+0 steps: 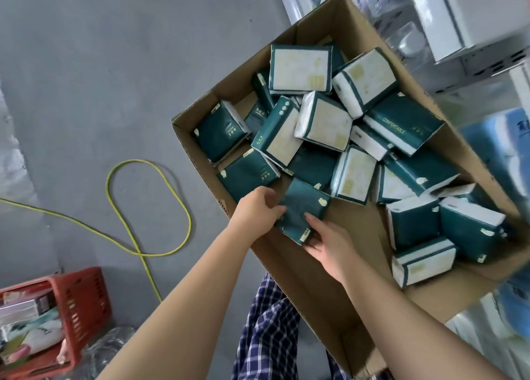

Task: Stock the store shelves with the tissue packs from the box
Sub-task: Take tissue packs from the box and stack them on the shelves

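Note:
An open cardboard box [321, 288] stands on the floor, holding several dark green and white tissue packs piled loosely. One dark green tissue pack [301, 207] lies at the box's near left side. My left hand [258, 207] grips its left edge with curled fingers. My right hand [329, 245] holds its lower right corner, thumb on top and fingers under it. Other packs, such as one marked "COMFORTABLE" [401, 124], lie deeper in the box.
Store shelves [459, 21] with white boxed goods and blue packs run along the right. A red plastic basket [77, 311] with goods sits at the lower left. A yellow-green cable [149, 207] loops over the grey floor.

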Motion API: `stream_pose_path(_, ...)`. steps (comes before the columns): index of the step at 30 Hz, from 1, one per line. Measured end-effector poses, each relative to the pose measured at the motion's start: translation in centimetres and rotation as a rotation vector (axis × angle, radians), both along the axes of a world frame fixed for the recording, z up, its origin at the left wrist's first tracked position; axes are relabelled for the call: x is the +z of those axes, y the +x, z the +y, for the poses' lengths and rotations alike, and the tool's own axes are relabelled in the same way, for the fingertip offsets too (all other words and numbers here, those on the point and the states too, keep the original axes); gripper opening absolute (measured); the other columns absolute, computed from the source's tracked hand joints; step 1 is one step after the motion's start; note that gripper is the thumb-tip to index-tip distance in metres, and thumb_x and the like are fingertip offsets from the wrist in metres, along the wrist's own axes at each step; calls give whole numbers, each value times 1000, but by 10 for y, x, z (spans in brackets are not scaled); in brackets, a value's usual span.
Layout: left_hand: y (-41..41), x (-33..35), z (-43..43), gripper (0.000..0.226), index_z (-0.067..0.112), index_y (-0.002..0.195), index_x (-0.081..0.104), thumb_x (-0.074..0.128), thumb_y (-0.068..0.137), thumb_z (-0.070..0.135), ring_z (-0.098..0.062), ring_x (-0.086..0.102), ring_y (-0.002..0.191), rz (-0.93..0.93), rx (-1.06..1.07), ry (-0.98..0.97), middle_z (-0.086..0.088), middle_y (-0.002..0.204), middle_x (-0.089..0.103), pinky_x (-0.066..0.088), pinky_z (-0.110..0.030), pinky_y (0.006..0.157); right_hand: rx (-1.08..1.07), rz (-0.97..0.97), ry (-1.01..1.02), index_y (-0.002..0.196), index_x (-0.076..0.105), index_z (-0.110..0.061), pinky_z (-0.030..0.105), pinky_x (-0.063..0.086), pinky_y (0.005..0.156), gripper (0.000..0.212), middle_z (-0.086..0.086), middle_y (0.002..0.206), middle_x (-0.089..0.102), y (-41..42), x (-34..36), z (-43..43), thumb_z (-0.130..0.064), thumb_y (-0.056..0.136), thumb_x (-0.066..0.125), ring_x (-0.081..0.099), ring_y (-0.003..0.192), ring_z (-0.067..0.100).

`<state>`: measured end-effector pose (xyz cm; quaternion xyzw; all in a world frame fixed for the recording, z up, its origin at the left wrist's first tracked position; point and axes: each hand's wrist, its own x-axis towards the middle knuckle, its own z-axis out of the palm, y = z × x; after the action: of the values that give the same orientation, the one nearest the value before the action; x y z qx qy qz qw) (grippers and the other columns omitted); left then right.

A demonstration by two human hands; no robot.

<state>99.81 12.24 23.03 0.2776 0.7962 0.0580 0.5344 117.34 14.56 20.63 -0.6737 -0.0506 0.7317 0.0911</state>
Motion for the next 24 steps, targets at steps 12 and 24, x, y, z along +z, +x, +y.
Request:
stream_pose_path(12, -16, 126, 26, 59, 30, 95, 82, 87, 49, 67, -17, 76, 93, -463, 171, -54, 3, 98, 79, 63, -37, 84, 786, 349, 8, 123, 64, -8, 41, 59, 81, 59, 14, 115, 73, 40, 140, 82, -31, 73, 87, 71, 103, 29)
stream_pose_path(24, 22, 303, 12, 34, 20, 99, 82, 86, 73, 42, -28, 74, 102, -522, 872, 482, -12, 107, 77, 58, -43, 92, 418, 297, 424, 103, 78, -14, 47, 56, 95, 51, 12, 114, 73, 31, 314, 67, -45, 64, 89, 71, 102, 31)
